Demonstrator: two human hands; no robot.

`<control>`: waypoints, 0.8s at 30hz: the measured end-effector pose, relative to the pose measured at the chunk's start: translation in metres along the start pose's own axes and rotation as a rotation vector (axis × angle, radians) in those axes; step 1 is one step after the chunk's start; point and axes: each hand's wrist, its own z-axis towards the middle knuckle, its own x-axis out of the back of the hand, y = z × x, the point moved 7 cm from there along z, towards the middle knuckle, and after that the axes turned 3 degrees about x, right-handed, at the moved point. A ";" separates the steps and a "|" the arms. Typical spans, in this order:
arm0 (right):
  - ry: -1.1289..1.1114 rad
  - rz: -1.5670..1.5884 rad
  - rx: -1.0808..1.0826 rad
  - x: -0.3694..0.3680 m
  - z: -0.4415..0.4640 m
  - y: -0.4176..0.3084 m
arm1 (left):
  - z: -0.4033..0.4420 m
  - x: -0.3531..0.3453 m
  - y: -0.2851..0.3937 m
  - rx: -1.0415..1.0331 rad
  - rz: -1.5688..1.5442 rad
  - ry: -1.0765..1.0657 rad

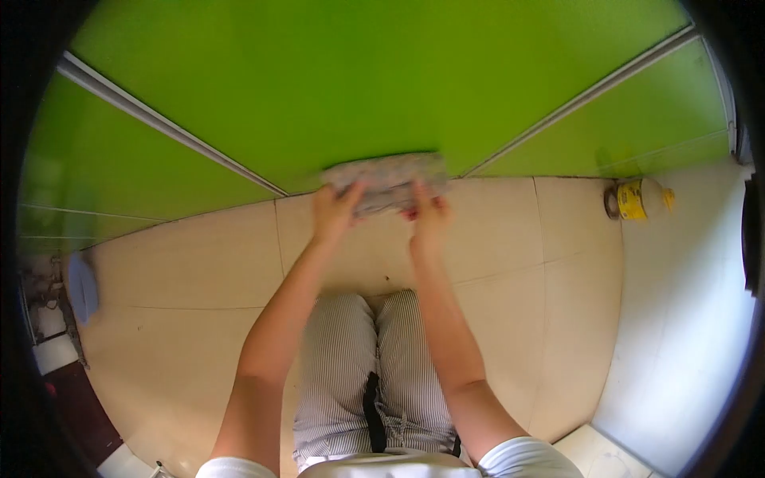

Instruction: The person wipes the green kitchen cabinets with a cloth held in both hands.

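Note:
A greyish patterned cloth [390, 171], folded or bunched into a wide strip, lies across the foot of the green panel [335, 88], where it meets the tiled floor. My left hand [339, 209] grips the cloth's left part, fingers closed on its lower edge. At its right part my right hand [429, 217] holds it too, with some reddish spots by the fingertips. Both hands and the cloth are slightly blurred. The cloth hides part of the seam between panel and floor.
Beige floor tiles [191, 271] spread around my striped trouser legs [339, 358]. On the right a bottle with a yellow label [632, 200] lies by the green panel, beside a pale surface [685, 319]. A bluish oval object [82, 287] is at the left edge.

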 end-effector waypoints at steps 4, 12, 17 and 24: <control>0.113 -0.108 -0.003 0.076 0.052 -0.039 | -0.008 -0.103 0.019 0.000 -0.088 -0.157; -0.343 -0.288 -0.182 -0.001 0.021 0.046 | 0.005 0.012 -0.045 0.019 -0.168 0.105; -0.529 -0.094 -0.434 -0.104 -0.051 0.115 | 0.003 0.144 -0.064 0.099 -0.057 0.386; -0.280 -0.019 -0.352 -0.041 -0.007 0.099 | 0.021 0.078 -0.065 0.041 0.171 0.171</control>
